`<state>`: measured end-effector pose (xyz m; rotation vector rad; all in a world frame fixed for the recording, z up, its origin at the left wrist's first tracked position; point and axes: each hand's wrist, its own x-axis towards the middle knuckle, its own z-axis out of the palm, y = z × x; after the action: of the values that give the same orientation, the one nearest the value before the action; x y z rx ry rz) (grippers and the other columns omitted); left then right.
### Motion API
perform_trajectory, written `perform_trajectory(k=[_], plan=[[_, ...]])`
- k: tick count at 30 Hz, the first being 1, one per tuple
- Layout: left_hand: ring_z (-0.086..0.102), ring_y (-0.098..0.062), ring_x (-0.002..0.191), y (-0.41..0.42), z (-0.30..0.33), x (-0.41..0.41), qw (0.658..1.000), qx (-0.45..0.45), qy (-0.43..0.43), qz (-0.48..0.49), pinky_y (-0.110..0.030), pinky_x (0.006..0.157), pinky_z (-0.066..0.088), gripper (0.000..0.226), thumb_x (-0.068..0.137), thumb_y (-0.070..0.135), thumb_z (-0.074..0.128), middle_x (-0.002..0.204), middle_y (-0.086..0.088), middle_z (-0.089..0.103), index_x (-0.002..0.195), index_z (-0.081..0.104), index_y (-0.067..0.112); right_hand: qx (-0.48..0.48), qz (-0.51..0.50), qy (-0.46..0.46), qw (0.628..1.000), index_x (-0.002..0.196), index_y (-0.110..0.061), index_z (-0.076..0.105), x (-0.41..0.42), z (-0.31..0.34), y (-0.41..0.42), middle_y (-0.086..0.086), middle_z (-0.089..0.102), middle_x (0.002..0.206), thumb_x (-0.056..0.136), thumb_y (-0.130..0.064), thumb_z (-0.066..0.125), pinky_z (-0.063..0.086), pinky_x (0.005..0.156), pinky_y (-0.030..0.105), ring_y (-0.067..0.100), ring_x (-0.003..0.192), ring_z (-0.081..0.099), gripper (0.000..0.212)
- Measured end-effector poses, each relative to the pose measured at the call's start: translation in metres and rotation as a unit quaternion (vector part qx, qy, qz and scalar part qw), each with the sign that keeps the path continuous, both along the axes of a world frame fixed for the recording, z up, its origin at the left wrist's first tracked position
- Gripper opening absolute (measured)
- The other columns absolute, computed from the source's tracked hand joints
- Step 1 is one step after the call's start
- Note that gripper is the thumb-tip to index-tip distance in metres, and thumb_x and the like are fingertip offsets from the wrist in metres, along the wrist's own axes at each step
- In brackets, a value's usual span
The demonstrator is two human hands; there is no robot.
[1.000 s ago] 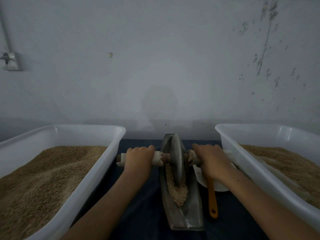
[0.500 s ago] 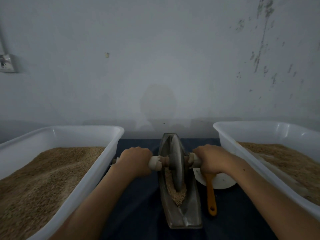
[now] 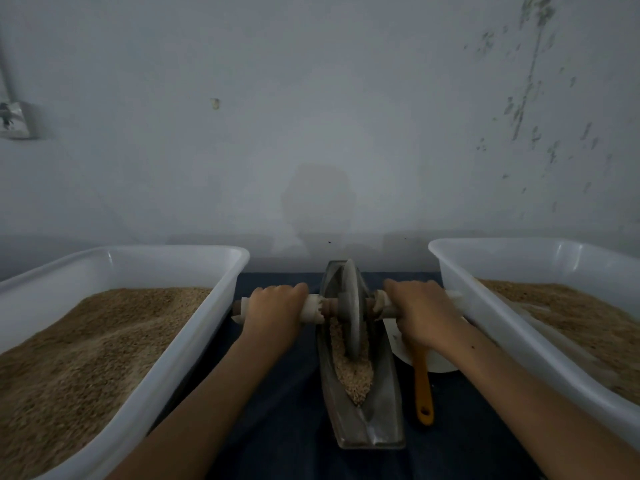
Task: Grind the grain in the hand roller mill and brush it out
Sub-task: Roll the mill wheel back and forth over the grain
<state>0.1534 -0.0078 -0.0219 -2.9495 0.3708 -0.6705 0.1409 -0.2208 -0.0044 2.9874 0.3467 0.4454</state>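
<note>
Steel wheel [image 3: 350, 306] mid-trough, both hands on its axle.

Grain [image 3: 351, 370] lies heaped in the near part of the narrow metal trough [image 3: 375, 420], between two white tubs on the dark worktop [image 3: 277, 393]. Uneven pressure could tilt the wheel so it rides up the trough wall and spills grain, or the right wrist could knock the orange brush [image 3: 423, 386] lying just beside the trough. Left hand [image 3: 273, 311] and right hand [image 3: 417, 311] each wrap a closed grip round a wrapped axle end, knuckles up, forearms reaching forward.
</note>
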Motion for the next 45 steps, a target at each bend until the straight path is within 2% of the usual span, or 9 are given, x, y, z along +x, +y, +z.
perform_trajectory(k=[6, 10, 16, 23, 28, 32, 37, 40, 45], plan=[[0.06, -0.021, 0.097, 0.003, 0.016, -0.004, 0.991, 0.025, 0.128, -0.005, -0.033, 0.083, 0.048, 0.024, 0.086, 0.025, 0.059, 0.106, -0.002, 0.063, 0.109, 0.057, 0.019, -0.017, -0.013, 0.079, 0.997, 0.099, -0.019, 0.053, -0.001, 0.008, -0.001, 0.004, 0.061, 0.105, 0.086, -0.014, 0.058, 0.039, 0.072, 0.028, 0.021, 0.093, 0.059, 0.014], [0.06, -0.02, 0.095, 0.003, 0.019, -0.004, 0.984, 0.03, 0.173, -0.005, -0.031, 0.08, 0.047, 0.026, 0.084, 0.024, 0.061, 0.105, -0.003, 0.063, 0.11, 0.058, 0.018, -0.016, -0.015, 0.114, 0.993, 0.099, -0.017, 0.055, -0.001, 0.009, -0.001, 0.005, 0.061, 0.101, 0.086, -0.014, 0.056, 0.04, 0.068, 0.028, 0.019, 0.08, 0.053, 0.013], [0.059, -0.021, 0.097, 0.001, 0.009, -0.001, 0.995, 0.001, 0.102, 0.014, -0.031, 0.079, 0.044, 0.021, 0.088, 0.023, 0.057, 0.107, -0.002, 0.061, 0.109, 0.053, 0.02, 0.009, -0.01, 0.042, 0.999, 0.089, -0.023, 0.046, 0.004, 0.002, 0.0, 0.003, 0.061, 0.104, 0.086, -0.009, 0.053, 0.034, 0.074, 0.028, 0.023, 0.098, 0.059, 0.016], [0.059, -0.017, 0.094, -0.002, 0.002, -0.001, 1.0, -0.006, 0.021, 0.012, -0.027, 0.076, 0.038, 0.018, 0.091, 0.025, 0.054, 0.104, 0.001, 0.061, 0.108, 0.049, 0.02, 0.01, 0.01, -0.052, 0.999, 0.088, -0.023, 0.036, 0.008, -0.009, -0.003, -0.001, 0.061, 0.099, 0.086, -0.009, 0.052, 0.027, 0.075, 0.031, 0.023, 0.097, 0.058, 0.021], [0.06, -0.02, 0.098, 0.001, 0.014, -0.004, 0.991, 0.02, 0.127, 0.019, -0.031, 0.083, 0.046, 0.027, 0.087, 0.025, 0.06, 0.108, -0.002, 0.063, 0.112, 0.056, 0.019, 0.001, -0.004, 0.024, 1.0, 0.092, -0.02, 0.05, 0.006, -0.002, -0.003, 0.003, 0.062, 0.103, 0.085, -0.011, 0.056, 0.036, 0.072, 0.028, 0.022, 0.097, 0.059, 0.013], [0.061, -0.02, 0.098, 0.001, 0.021, -0.006, 0.979, 0.027, 0.198, 0.024, -0.032, 0.084, 0.047, 0.034, 0.083, 0.026, 0.065, 0.108, -0.003, 0.063, 0.116, 0.058, 0.018, -0.011, -0.018, 0.093, 0.995, 0.105, -0.018, 0.06, 0.006, 0.006, -0.003, 0.004, 0.062, 0.102, 0.085, -0.014, 0.058, 0.042, 0.07, 0.029, 0.022, 0.092, 0.061, 0.02], [0.06, -0.021, 0.098, -0.001, 0.015, -0.004, 0.99, 0.023, 0.135, 0.029, -0.031, 0.08, 0.045, 0.024, 0.087, 0.024, 0.059, 0.108, -0.003, 0.062, 0.111, 0.056, 0.018, 0.009, -0.014, 0.056, 0.998, 0.1, -0.019, 0.058, 0.006, 0.0, -0.003, 0.002, 0.063, 0.102, 0.085, -0.013, 0.056, 0.041, 0.071, 0.029, 0.022, 0.094, 0.061, 0.016], [0.059, -0.019, 0.095, 0.0, 0.007, -0.003, 0.997, -0.01, 0.078, 0.025, -0.028, 0.074, 0.04, 0.017, 0.089, 0.025, 0.056, 0.105, 0.0, 0.061, 0.105, 0.051, 0.021, 0.015, -0.002, -0.002, 1.0, 0.089, -0.023, 0.045, 0.006, -0.005, -0.001, -0.001, 0.062, 0.101, 0.086, -0.009, 0.053, 0.035, 0.079, 0.031, 0.022, 0.097, 0.059, 0.017], [0.058, -0.015, 0.092, 0.001, 0.0, -0.001, 1.0, -0.016, 0.02, 0.011, -0.024, 0.071, 0.035, 0.017, 0.09, 0.027, 0.055, 0.102, 0.003, 0.061, 0.105, 0.048, 0.022, 0.002, 0.003, -0.063, 0.998, 0.093, -0.023, 0.043, 0.007, -0.011, 0.0, -0.002, 0.061, 0.099, 0.087, -0.008, 0.052, 0.035, 0.084, 0.034, 0.022, 0.095, 0.057, 0.018]])
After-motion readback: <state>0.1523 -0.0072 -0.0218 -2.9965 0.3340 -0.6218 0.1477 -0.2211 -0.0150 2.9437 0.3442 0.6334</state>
